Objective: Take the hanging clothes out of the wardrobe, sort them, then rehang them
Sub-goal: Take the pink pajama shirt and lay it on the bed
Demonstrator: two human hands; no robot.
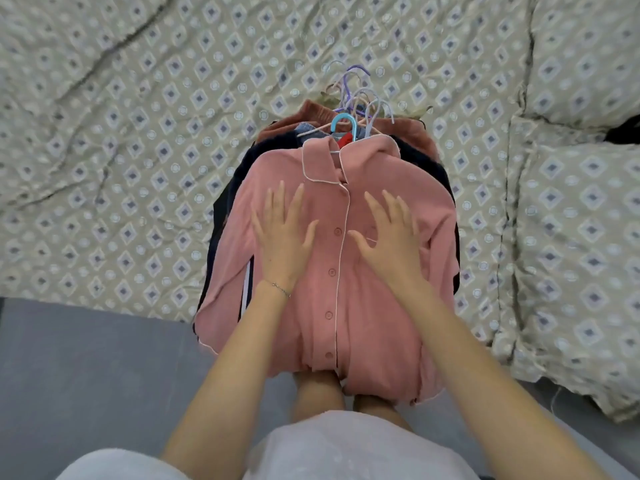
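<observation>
Both hands are spread wide with straight fingers and grip nothing: the left hand (282, 233) lies flat on one side of the button placket of a pink shirt (346, 306), and the right hand (388, 237) lies on the other side, near the chest pocket. A thin bracelet (282, 289) circles the left wrist. The pink shirt, buttoned and edged in white piping, tops a stack of clothes lying on a bed, collar pointing away from the person. Under it, dark navy garments (242, 168) show along its left and right edges, and a rust-brown garment (311, 116) shows beyond its collar. Just past the collar a cluster of hanger hooks (356, 98) in lilac and pale pink fans out, with one blue hook (343, 121) nearest the collar. All round the pink shirt spreads a rumpled quilt (138, 133), sage green with a diamond and circle print. To the right of the shirt lies a pillow (581, 237) in the same print, and a dark object (623, 133) sits at the far right edge, too cropped to identify. The shirt's hem hangs off the quilt's near edge over the person's bare legs (318, 386). Left of the hem runs a plain grey surface (86, 358); whether it is sheet or floor is unclear.
</observation>
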